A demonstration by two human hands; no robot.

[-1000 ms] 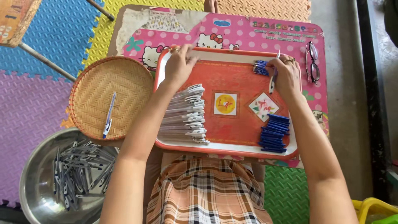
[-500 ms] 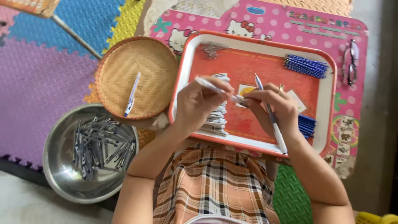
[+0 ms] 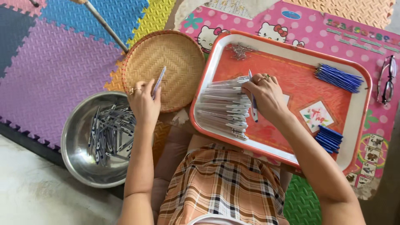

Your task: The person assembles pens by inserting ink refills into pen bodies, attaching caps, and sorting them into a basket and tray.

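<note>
Plaid orange cloth (image 3: 221, 187) fills the bottom, the person's lap, nearest the camera. Steel bowl (image 3: 79, 162) sits low left on the floor, with a heap of loose grey-blue pen parts (image 3: 109, 131) inside. Left hand (image 3: 143, 104) is just above the bowl, at the edge of the woven basket (image 3: 175, 54), fingers pinched on one pen (image 3: 158, 82) that lies slanted over the basket rim. Basket otherwise bare, so only this one pen is there.

Right hand (image 3: 266, 96) is over the red tray (image 3: 362, 75), closed around a second pen (image 3: 252, 102), tip pointing down toward the lap. It rests against the row of clear pen barrels (image 3: 221, 106) lined up along the tray's left side.

Further across the tray: one bundle of blue refills (image 3: 337, 78) at upper right, another blue bundle (image 3: 328, 139) at lower right, and a small heap of metal springs (image 3: 240, 50) at top left. Eyeglasses (image 3: 387, 79) lie beyond the tray on the pink patterned table (image 3: 291, 21). Foam puzzle mats (image 3: 54, 62) cover the floor.

Progress, judging roughly: early. One pen at the basket, one in hand; many barrels, refills and bowl parts remain unused.
</note>
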